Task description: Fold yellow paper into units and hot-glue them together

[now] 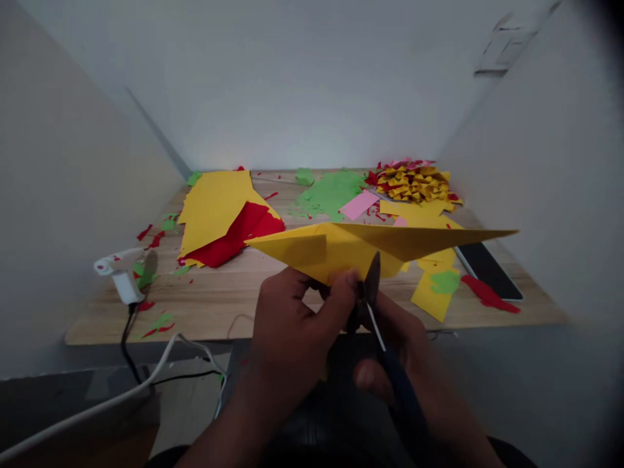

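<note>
A folded yellow paper sheet [351, 244] spans the middle of the view above the table's front edge. My left hand [292, 331] pinches its lower edge between thumb and fingers. In my right hand [407, 351] is a pair of dark-handled scissors [374, 279], held with the blades pointing up. One blade stands in front of the yellow paper near its lower edge; the other is mostly hidden behind my fingers, so how far the blades are spread is unclear.
On the wooden table [214, 305] lie yellow sheets [214, 201], red paper [238, 237], green scraps [334, 192] and a pink piece [359, 204]. A crinkled yellow paper pile [414, 185] sits back right, a phone [490, 270] at right. A white corded device [121, 273] stands left.
</note>
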Tool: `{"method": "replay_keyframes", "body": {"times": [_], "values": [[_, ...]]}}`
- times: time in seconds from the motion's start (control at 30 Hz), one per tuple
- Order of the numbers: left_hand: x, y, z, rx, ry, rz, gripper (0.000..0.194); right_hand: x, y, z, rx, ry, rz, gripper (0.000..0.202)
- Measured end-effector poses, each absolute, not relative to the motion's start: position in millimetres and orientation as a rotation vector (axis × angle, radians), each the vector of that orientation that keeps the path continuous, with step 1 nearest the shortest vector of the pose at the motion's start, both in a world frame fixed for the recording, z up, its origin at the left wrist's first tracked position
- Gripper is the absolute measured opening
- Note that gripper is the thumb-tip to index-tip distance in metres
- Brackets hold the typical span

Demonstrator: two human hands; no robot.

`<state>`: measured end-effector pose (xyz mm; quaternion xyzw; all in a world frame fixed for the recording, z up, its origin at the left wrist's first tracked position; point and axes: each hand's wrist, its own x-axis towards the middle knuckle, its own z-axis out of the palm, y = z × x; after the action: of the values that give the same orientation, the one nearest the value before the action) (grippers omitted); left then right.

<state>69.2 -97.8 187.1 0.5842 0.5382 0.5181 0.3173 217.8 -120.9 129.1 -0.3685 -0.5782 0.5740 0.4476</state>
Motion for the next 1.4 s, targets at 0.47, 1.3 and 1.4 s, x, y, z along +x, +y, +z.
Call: {"method": "replay_keyframes", "body": {"times": [0.47, 1.3, 1.4], "values": [[63, -98, 185, 1.596, 1.432, 1.347, 0.024, 215, -122, 130, -0.894, -1.447, 1.439, 0.052], [56, -88, 177, 1.561, 1.265, 1.282, 0.025, 203, -116, 125, -0.934, -1.271, 1.430, 0.050], [56, -87, 177, 1.550, 1.264, 1.263, 0.024, 203, -117, 126, -0.932, -1.267, 1.433, 0.043]]}}
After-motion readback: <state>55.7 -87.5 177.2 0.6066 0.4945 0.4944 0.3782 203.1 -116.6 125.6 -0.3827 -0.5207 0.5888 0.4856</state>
